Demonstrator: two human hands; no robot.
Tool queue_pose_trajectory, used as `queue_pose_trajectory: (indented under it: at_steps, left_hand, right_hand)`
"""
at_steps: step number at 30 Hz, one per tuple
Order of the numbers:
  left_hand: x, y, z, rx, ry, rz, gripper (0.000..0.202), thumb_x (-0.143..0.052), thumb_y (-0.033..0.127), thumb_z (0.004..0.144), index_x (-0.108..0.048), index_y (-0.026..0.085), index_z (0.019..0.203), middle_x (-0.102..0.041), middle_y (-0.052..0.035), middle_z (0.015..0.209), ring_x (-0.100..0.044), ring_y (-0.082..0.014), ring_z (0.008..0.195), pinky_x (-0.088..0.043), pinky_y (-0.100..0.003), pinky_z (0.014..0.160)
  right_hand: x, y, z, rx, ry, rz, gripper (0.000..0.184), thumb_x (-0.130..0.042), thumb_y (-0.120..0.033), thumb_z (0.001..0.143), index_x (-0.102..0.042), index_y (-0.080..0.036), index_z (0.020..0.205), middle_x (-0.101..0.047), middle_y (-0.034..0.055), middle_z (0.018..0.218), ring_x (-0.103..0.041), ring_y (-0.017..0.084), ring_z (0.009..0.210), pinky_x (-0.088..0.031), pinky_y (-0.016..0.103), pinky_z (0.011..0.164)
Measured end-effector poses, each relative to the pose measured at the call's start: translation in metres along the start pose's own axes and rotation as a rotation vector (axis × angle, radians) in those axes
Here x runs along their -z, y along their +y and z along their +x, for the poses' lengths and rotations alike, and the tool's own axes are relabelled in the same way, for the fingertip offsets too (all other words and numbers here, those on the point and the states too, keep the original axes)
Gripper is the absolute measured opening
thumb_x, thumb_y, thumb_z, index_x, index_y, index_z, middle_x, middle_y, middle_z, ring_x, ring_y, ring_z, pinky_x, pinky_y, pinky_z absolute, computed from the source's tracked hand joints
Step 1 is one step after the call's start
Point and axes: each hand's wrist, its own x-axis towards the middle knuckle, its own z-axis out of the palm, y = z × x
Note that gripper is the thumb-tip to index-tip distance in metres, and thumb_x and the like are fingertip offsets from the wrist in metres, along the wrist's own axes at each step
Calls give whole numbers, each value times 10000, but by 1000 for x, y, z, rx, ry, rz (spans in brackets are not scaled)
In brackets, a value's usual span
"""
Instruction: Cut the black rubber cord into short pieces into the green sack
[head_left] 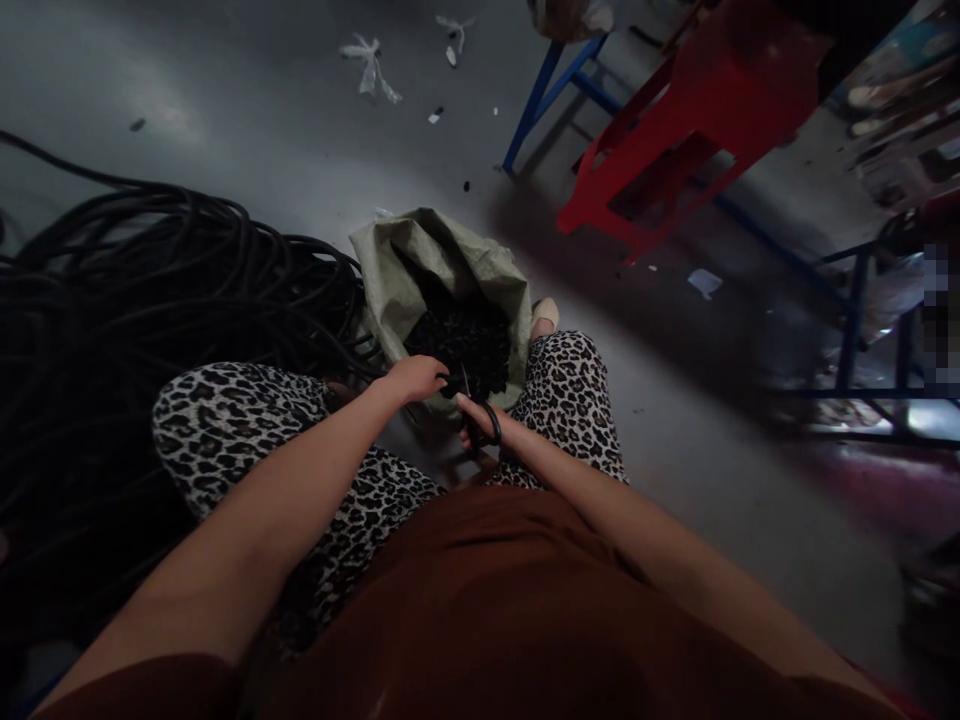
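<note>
Between my knees stands an open pale green woven sack [376,275], with many small black pieces [469,330] inside. My right hand [476,418] is closed on a pair of scissors [491,425] with black handles; the thin blades point up over the sack's near rim. My left hand [418,380] is closed around a black rubber hose [358,362], or a cord much like one, whose end sits beside the blades. Whether the blades touch it I cannot tell. The rest of the hose runs left beneath my wrist.
A large heap of coiled black hose [187,260] fills the floor at left, against the sack. A red plastic stool [720,120] and a blue metal frame [536,105] stand at upper right. Plastic scraps [367,65] lie on the grey floor ahead.
</note>
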Motion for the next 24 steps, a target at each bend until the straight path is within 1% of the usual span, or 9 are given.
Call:
queue_pose_trajectory:
  at_steps: [8, 13, 15, 19, 24]
  left_hand:
    - [5, 4, -4, -33, -33, 35, 367, -493, 350, 857, -633, 298, 1192, -675, -26, 1168, -608, -215, 1068, -465, -266, 844]
    - [6, 5, -5, -38, -38, 41, 373, -489, 339, 861, -628, 290, 1203, -674, -35, 1172, -610, -227, 1069, -465, -283, 854]
    - [5, 5, -4, -42, -22, 32, 371, -486, 343, 860, -629, 291, 1198, -674, -31, 1171, -611, -220, 1066, -464, -276, 854]
    - [3, 3, -2, -42, 5, 6, 359, -487, 363, 855, -638, 299, 1174, -688, -26, 1133, -622, -211, 1032, -467, -265, 834]
    - [8, -1, -2, -38, 4, -33, 359, -506, 380, 837, -640, 285, 1156, -698, -31, 1085, -632, -211, 985, -472, -264, 812]
  right_hand:
    - [3, 4, 2, -4, -48, -23, 550, -438, -640, 893, -557, -132, 1068, -591, 10, 551, -602, 150, 429, -473, 213, 385]
    - [3, 3, 3, 14, -62, -33, 520, -427, -613, 913, -548, -129, 1060, -586, 5, 532, -589, 137, 405, -430, 181, 358]
    - [3, 1, 1, 39, -35, -40, 492, -417, -592, 928, -548, -128, 1027, -567, -7, 496, -564, 125, 370, -412, 171, 345]
    - [3, -5, -7, 112, 46, -82, 415, -435, -521, 949, -553, -128, 885, -519, -34, 436, -503, 97, 303, -375, 156, 319]
    - [4, -9, -9, 128, 105, -87, 369, -446, -460, 959, -546, -134, 819, -489, -50, 395, -473, 84, 275, -349, 144, 305]
